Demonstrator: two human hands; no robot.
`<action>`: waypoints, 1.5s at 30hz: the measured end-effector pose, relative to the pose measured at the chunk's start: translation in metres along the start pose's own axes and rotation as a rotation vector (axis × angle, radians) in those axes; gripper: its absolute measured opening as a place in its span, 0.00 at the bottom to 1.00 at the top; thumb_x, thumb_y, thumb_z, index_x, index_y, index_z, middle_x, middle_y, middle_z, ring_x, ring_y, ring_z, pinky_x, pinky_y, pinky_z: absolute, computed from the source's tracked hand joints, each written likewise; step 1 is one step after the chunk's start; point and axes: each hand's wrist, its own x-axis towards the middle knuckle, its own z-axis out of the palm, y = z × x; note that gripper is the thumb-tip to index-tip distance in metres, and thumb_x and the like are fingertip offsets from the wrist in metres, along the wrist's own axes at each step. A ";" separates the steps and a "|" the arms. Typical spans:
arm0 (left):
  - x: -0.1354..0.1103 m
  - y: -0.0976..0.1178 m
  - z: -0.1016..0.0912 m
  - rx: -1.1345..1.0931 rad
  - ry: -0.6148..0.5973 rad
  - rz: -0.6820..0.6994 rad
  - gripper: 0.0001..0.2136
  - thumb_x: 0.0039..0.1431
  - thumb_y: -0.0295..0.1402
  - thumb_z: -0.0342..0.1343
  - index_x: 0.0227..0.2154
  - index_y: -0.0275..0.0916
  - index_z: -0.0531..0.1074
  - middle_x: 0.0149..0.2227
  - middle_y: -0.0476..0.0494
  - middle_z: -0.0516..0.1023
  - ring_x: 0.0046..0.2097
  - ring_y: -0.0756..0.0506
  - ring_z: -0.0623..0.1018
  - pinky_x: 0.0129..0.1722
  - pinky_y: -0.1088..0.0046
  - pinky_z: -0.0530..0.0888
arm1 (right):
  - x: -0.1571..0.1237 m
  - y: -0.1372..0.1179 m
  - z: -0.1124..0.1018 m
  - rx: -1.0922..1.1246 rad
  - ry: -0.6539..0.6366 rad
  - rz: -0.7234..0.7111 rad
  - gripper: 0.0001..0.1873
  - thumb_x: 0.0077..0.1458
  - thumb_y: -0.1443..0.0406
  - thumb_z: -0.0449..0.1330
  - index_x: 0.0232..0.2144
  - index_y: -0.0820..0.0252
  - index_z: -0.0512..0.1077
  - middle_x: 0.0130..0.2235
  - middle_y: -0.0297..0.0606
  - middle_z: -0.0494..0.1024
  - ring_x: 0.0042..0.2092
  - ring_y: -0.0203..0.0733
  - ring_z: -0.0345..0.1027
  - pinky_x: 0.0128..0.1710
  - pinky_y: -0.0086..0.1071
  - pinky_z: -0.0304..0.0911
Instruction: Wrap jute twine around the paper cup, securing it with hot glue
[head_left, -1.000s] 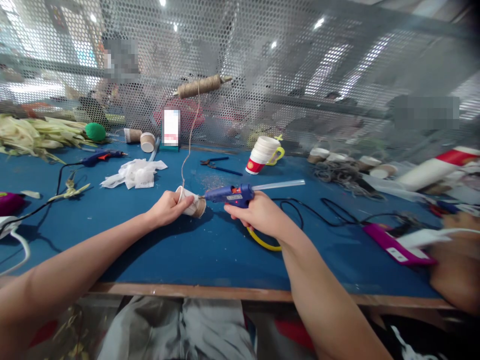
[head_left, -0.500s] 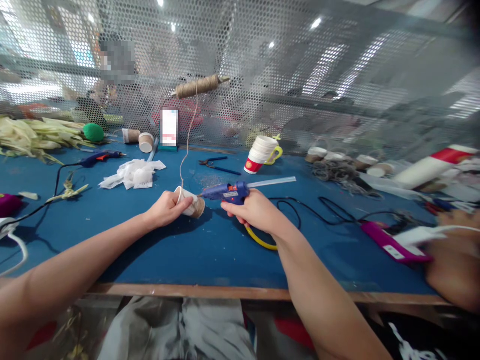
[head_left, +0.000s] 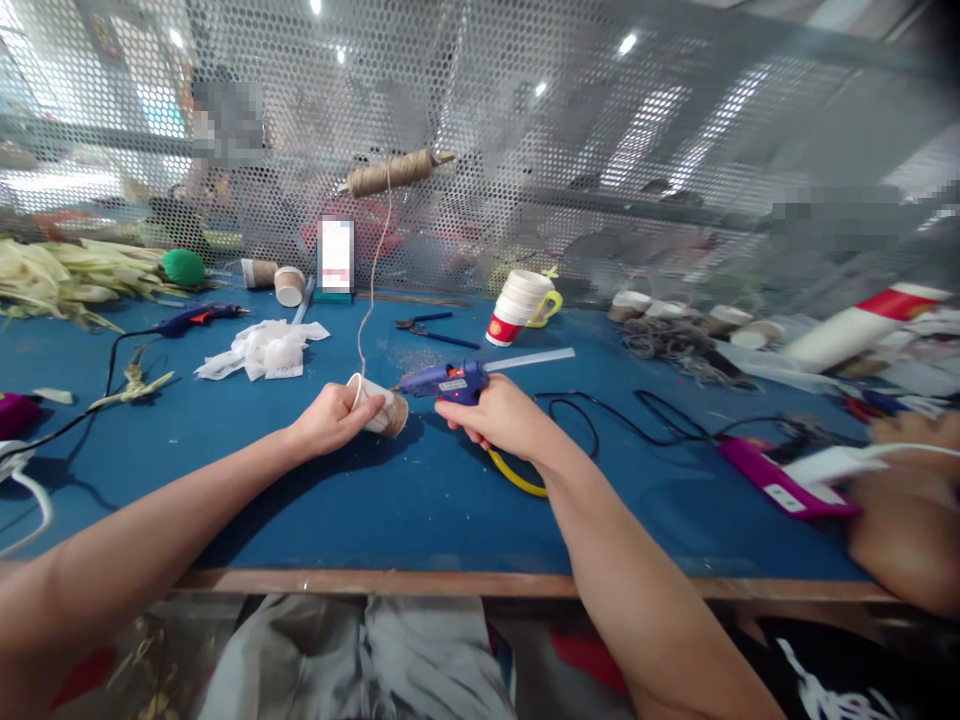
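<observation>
My left hand (head_left: 335,418) is closed around a white paper cup (head_left: 381,408) lying tilted on its side, its lower part wrapped in brown twine. In my right hand (head_left: 499,412) is a blue hot glue gun (head_left: 444,382), with a clear glue stick (head_left: 529,359) sticking out of its back. The gun's nozzle points left and is at the cup's side; whether it touches I cannot tell. From the cup a strand of twine (head_left: 373,283) runs up to a twine spool (head_left: 390,174) hanging at the mesh.
Beyond my hands are pliers (head_left: 435,330), stacked paper cups (head_left: 517,310), crumpled white plastic (head_left: 264,350) and a phone (head_left: 335,257). A second glue gun (head_left: 201,318) lies left. A purple power strip (head_left: 780,484) and another person's arm (head_left: 907,530) are at the right. Perforated mesh (head_left: 555,150) closes the back.
The glue gun in my right hand has shifted slightly left along the cup's side. My left hand still holds the cup in about the same place.
</observation>
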 end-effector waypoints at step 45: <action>-0.013 0.028 0.000 -0.313 -0.097 0.094 0.21 0.56 0.45 0.44 0.25 0.30 0.71 0.21 0.47 0.70 0.23 0.53 0.65 0.24 0.78 0.64 | 0.013 -0.034 0.015 0.497 0.120 -0.338 0.11 0.42 0.58 0.62 0.25 0.61 0.72 0.28 0.34 0.74 0.31 0.33 0.65 0.35 0.30 0.61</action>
